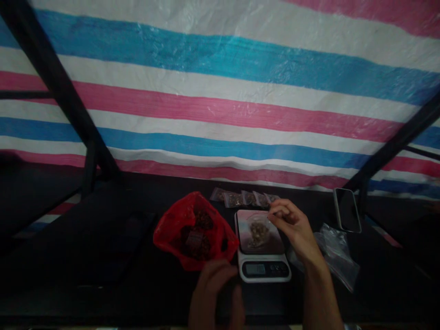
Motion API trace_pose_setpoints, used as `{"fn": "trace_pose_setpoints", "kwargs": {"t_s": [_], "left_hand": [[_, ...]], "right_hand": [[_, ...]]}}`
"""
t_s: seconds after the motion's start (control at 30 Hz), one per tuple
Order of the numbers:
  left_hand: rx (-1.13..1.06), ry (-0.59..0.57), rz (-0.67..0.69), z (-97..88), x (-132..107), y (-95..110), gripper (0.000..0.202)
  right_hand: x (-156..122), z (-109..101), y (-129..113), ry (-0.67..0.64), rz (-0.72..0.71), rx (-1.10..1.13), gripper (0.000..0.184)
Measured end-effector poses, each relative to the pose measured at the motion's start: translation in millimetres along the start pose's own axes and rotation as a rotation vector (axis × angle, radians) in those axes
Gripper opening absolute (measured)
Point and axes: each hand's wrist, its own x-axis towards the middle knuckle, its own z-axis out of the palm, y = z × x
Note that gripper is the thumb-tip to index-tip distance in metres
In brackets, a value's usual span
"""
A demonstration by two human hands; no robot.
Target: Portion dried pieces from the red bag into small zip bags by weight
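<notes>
A small white kitchen scale [263, 269] sits on a dark table, with a clear bag of brown bits [257, 233] lying on its platform. My right hand [292, 224] hovers at the platform's right edge, fingers pinched together near the bag's top corner; what they pinch is too small to name. My left hand [215, 286] is low in front, fingers curled, at the near edge of a red plastic bag [172, 231] that lies open and holds dark lumps [197, 238].
A row of filled small clear bags [244, 198] lies behind the scale. Empty clear bags [338, 254] are piled at the right, with a phone [347, 210] beyond them. Black frame bars [58, 87] stand before a striped tarp wall [220, 82].
</notes>
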Motion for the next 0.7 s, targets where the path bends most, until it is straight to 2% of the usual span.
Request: {"fn": "trace_pose_setpoints", "kwargs": {"t_s": [0.07,0.13,0.17,0.23,0.27,0.33,0.43,0.53,0.7], "left_hand": [[0.006,0.024,-0.142,6.6,31,-4,0.03],[-0.013,-0.031,-0.275,16.4,63,-10,0.041],[-0.041,-0.094,-0.302,21.4,78,-13,0.041],[-0.124,-0.233,-0.26,29.6,101,-19,0.027],[-0.154,-0.259,-0.242,32.3,109,-23,0.025],[-0.182,-0.242,-0.226,34.5,116,-29,0.024],[-0.176,-0.21,-0.25,32.0,113,-36,0.026],[-0.196,-0.225,-0.286,27.2,107,-40,0.028],[-0.215,-0.178,-0.349,20.8,105,-43,0.031]], "right_hand": [[-3,11,-6,-0.008,-0.032,0.091,0.032],[-4,24,-8,0.001,-0.059,0.165,0.034],[-4,30,-7,0.009,-0.066,0.19,0.034],[-2,41,-5,0.022,-0.075,0.218,0.035],[0,46,-3,0.023,-0.078,0.221,0.036],[2,54,0,0.012,-0.081,0.202,0.038],[4,62,4,0.013,-0.084,0.142,0.037],[0,71,5,0.012,-0.034,0.12,0.037],[-13,89,6,0.001,0.041,0.116,0.041]]}}
